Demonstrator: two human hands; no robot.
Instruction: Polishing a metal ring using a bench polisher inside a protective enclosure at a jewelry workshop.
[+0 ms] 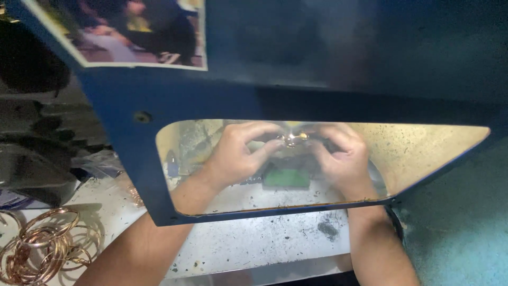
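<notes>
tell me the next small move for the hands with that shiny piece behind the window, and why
Probably keep the small shiny metal piece pinched and steady: the left hand and right hand both grip it with their fingertips behind the tinted window, above a green block.

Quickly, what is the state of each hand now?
Left hand: closed on the small shiny gold piece.
Right hand: closed on the same piece.

Dark blue machine housing [317, 47] (dimly lit) over a speckled white bench [254, 243].
</notes>
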